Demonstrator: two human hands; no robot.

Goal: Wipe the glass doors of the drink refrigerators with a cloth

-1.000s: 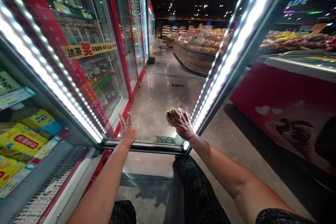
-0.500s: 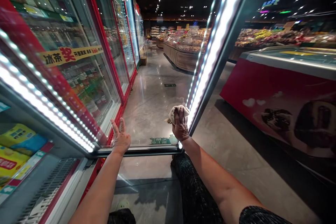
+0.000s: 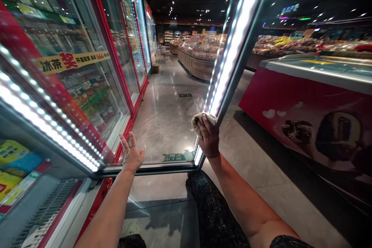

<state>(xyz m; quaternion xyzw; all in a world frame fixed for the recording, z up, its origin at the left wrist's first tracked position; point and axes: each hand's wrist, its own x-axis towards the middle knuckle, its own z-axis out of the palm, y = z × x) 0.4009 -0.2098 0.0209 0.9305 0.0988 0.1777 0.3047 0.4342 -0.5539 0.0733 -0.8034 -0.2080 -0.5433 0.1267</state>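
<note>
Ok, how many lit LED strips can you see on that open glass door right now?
2. One LED strip runs along the door's left edge beside the shelves; the other runs up the right edge, above the right hand pressing a cloth. Others may lie outside view.

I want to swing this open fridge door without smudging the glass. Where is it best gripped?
Probably the free vertical edge of the glass door, along the lit frame strip, approached from the aisle side. That edge is a narrow bar fingers can wrap, where the right hand already presses its cloth. The left hand lies flat on the pane, which would mark it.
</note>
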